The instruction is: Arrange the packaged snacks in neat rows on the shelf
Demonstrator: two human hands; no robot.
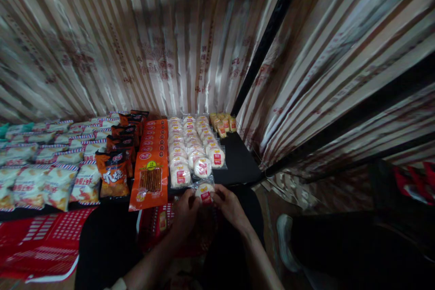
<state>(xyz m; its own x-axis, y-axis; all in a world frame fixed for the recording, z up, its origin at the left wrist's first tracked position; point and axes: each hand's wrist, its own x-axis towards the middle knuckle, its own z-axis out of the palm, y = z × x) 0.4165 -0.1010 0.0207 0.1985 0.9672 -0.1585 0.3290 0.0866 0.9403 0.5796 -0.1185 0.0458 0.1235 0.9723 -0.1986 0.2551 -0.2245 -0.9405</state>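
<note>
Between my two hands is a clear packet of round white rice crackers (205, 193) with a red and yellow label. My left hand (186, 208) pinches its left edge, and my right hand (227, 204) grips the right edge. Just beyond it, rows of matching rice cracker packets (192, 140) overlap on the black shelf (238, 154). Left of those rows lies a stack of flat orange snack packets (149, 176). Small yellowish packets (223, 123) sit at the shelf's back right.
Orange and black snack bags (115, 174) and several rows of white snack bags (59, 186) fill the shelf's left. Red baskets (44, 244) are below. A black post (261, 50) and striped curtain (176, 36) stand behind. Another person's shoe (287, 242) is at right.
</note>
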